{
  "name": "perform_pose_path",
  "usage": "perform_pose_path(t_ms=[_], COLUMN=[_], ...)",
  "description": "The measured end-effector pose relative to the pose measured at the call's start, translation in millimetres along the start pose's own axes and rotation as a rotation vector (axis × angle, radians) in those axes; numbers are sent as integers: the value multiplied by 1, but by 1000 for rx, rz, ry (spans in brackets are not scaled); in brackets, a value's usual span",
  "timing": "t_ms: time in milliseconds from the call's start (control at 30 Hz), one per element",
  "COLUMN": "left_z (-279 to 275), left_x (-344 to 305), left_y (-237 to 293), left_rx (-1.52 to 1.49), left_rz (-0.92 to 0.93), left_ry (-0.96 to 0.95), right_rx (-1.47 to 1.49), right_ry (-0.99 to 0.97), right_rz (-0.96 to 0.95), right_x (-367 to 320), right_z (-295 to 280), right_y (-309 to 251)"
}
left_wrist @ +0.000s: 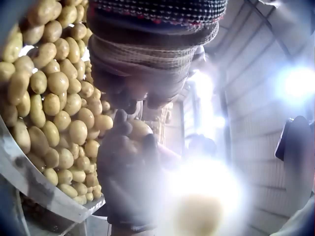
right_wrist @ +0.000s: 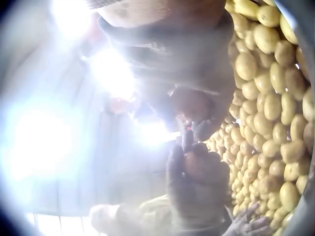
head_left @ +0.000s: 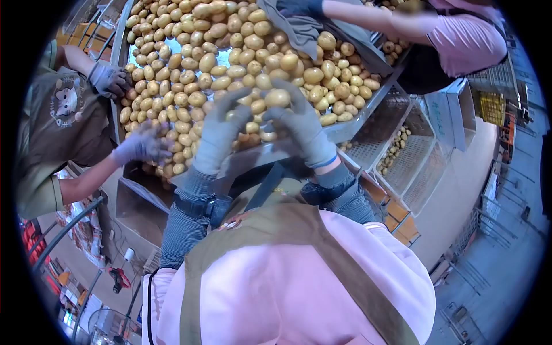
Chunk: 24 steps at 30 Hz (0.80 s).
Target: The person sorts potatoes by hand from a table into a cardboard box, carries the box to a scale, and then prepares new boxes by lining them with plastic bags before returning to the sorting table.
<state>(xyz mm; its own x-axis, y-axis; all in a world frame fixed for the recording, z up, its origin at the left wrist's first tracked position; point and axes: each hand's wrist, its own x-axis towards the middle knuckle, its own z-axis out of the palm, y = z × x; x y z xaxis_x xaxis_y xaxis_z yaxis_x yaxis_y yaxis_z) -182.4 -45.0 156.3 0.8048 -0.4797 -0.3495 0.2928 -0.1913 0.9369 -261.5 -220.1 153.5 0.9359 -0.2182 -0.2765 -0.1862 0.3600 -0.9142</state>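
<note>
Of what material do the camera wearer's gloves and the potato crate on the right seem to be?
Gloves: probably fabric, matt, judging by soft wrinkles; any coating is unclear. Crate: likely plastic, dull, since its walls show regular small holes.

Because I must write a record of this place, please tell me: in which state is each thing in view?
Left hand: gloved, fingers bent; whether it holds anything is unclear.
Right hand: gloved, gripping a potato.
Loose potatoes: unpacked, crowded together.
Table: mostly covered by potatoes.
Crate: open-topped, partly filled with potatoes.
Other person's hands: gloved, at the potatoes' left side.
</note>
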Motion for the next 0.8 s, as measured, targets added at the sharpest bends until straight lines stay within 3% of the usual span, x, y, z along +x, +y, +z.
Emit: perform_pose_path(t_ms=[67,167,400,500,600,700,800], left_z=[21,30,35,41,39,39,47], left_x=[-14,-26,-49,-55,-56,-68,-74], left_y=[8,12,9,9,-1,-5,-12], left_rx=[-90,-65,24,-22,143,5,34], left_rz=[59,103,9,3,118,-208,-233], left_ry=[-78,-135,-177,-152,-235,-260,-270], right_rx=[-352,-589,-684,-638,-338,49,195], right_ry=[178,257,320,287,267,251,392], right_rz=[-216,-353,-461,-383,-248,252,103], right_x=[-16,-38,-68,-74,-91,-129,-155], right_z=[6,4,-4,-9,-17,-46,-79], right_y=[3,-3,0,8,18,1,23])
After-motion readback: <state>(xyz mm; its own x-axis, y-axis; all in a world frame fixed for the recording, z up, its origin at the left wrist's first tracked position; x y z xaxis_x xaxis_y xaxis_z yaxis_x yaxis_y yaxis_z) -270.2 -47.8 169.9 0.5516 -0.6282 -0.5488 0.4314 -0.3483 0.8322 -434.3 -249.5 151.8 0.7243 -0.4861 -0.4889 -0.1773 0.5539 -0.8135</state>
